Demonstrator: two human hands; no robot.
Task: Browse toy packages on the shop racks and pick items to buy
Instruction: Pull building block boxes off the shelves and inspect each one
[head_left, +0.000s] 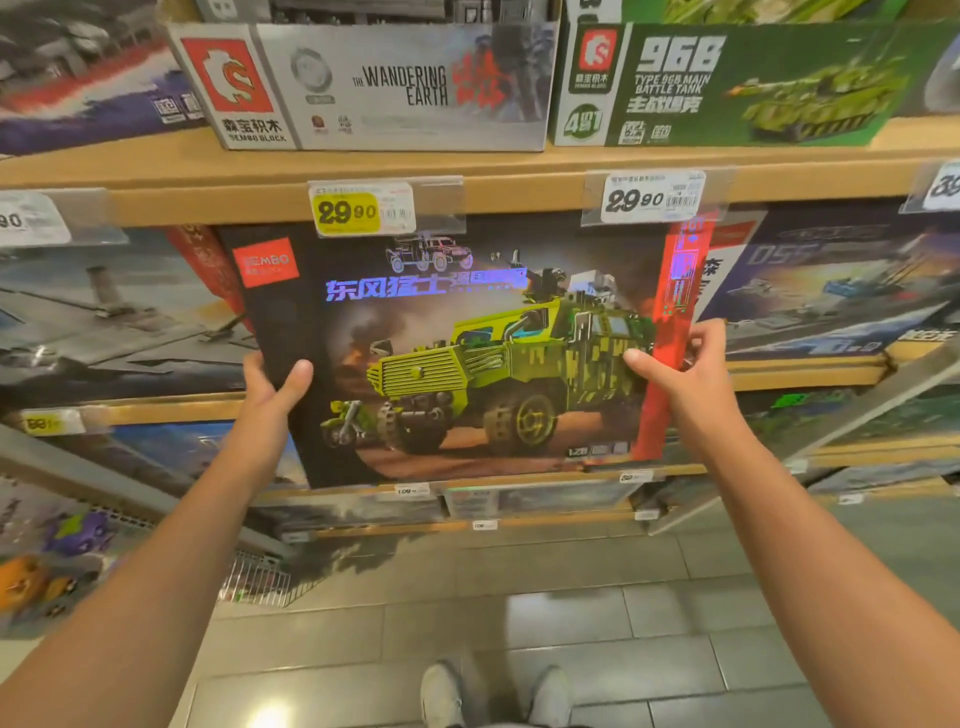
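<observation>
A large black toy box (457, 343) with a green armoured truck printed on it is held upright in front of the wooden shelf. My left hand (270, 387) grips its left edge, thumb on the front face. My right hand (680, 369) grips its right edge by the red side band, thumb on the front and fingers behind. The box's top edge sits just under the yellow price tag (347, 212).
The upper shelf (519, 171) carries a grey "Wandering Earth" box (384, 85) and a green tank box (743, 85). More boxes stand behind on both sides and on lower shelves. A wire basket (260, 579) of toys sits at lower left. Grey floor tiles and my shoes (493, 693) are below.
</observation>
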